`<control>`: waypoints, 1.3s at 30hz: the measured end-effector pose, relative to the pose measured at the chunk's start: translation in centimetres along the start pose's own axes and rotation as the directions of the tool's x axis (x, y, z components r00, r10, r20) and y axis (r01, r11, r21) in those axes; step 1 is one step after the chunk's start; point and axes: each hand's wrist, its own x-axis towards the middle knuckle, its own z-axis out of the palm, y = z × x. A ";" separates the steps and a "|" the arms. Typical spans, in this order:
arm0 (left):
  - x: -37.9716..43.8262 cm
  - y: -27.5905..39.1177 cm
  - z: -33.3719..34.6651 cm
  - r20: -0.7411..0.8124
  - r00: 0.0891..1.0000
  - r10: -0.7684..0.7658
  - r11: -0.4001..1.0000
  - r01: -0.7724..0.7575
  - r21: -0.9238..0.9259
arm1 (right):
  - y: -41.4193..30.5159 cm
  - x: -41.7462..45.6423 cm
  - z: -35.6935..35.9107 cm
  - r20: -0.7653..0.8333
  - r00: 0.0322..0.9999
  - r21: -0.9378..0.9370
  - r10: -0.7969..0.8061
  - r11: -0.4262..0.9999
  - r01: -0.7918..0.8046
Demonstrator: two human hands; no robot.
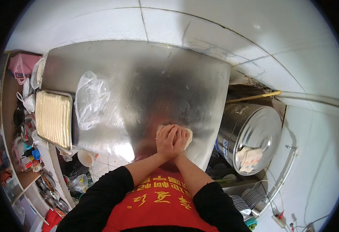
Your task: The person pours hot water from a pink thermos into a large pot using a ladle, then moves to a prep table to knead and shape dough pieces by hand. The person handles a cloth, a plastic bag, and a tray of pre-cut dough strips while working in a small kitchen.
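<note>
Both hands are together at the near edge of the stainless steel worktop (158, 58). My left hand (165, 141) and my right hand (181, 139) overlap, pressing down on a lump of pale dough (189, 138). Their fingers curl over its far side. Only the dough's right edge and a little at its upper left show; my hands and fingers hide the rest. To the left on the metal, a crumpled clear plastic bag (91, 100) lies apart from my hands.
A metal tray (72, 124) of pale dough strips (53, 119) sits at the worktop's left. Beyond it is a cluttered shelf (8, 101). A large lidded steel drum (257, 130) with a cloth (249, 159) stands right, near stacked plates (253, 198). White tiled wall (169, 23) closes the far side.
</note>
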 end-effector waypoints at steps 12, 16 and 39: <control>5.9 -2.2 2.3 -0.040 0.995 -0.091 0.992 0.087 -0.097 | 2.6 7.4 2.3 0.373 0.928 0.011 0.013 1.000 -0.018; 7.2 -2.0 3.7 -0.024 0.988 -0.156 0.981 0.152 -0.122 | 4.5 8.1 2.9 0.038 0.999 0.016 0.004 1.000 -0.005; 9.6 -1.6 1.8 0.008 0.992 0.125 0.990 -0.125 -0.066 | 3.0 10.2 -0.3 -0.012 0.996 0.065 -0.083 0.994 0.084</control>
